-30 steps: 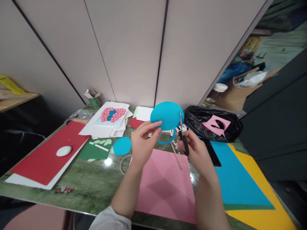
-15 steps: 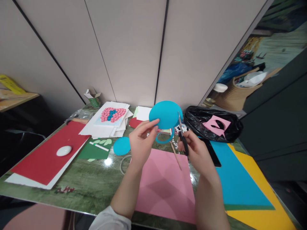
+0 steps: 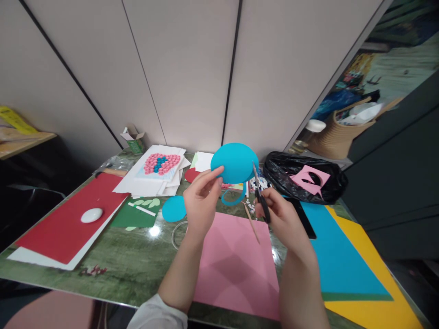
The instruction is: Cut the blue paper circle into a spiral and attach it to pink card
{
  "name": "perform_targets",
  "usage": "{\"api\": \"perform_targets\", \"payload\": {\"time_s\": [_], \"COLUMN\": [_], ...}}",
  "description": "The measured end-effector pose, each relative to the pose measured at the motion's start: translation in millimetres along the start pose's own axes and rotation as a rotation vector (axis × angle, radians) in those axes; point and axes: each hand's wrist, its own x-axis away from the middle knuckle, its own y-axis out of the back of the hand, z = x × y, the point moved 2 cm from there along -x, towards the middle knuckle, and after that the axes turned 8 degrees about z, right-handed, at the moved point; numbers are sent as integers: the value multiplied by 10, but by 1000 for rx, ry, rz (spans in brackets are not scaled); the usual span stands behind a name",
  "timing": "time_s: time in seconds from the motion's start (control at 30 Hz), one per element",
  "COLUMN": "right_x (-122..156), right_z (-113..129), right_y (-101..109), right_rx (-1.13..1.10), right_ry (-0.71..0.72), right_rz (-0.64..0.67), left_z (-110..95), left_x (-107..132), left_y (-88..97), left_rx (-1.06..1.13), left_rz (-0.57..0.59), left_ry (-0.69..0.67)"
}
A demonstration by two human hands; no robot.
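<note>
My left hand (image 3: 202, 201) pinches the lower left edge of a blue paper disc (image 3: 233, 162), held up above the table. A thin curling blue paper strip (image 3: 233, 197) hangs below the disc. My right hand (image 3: 279, 212) is closed around the black handles of a pair of scissors (image 3: 259, 194). The blades point up and meet the disc's right edge. Beneath both hands lies a pink paper sheet (image 3: 236, 269) with a thin wooden stick (image 3: 252, 223) across its top. A second blue disc (image 3: 173, 209) rests to the left of my left hand.
At left are a red sheet (image 3: 72, 214) bearing a white oval object (image 3: 91, 215), a green sheet (image 3: 133, 218), and white papers topped by a pink-and-blue heart picture (image 3: 161, 163). At right are a black plastic bag (image 3: 281, 171) with pink scrap, a blue sheet (image 3: 343, 256) and yellow paper (image 3: 370, 313).
The blue disc and my left hand have shifted slightly to the left. The scissors' blade tips have also moved a little left and down along the disc's edge.
</note>
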Motion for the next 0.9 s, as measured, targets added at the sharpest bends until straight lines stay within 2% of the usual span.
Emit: {"api": "perform_targets", "payload": {"time_s": [0.33,0.63,0.9], "right_x": [4,0,-21], "right_z": [24,62,71], "right_y": [-17,-3,-15], "right_rx": [-74,-21,0], "right_ry": [-11,10,-2], "right_rz": [53,-7,-27], "left_z": [18,30,17], "left_x": [-21,3,6], "left_y": [-19,-32,-38], "left_rx": [7,21,11], "left_rz": [-12,100,115], "left_ry": [-69,38,41]}}
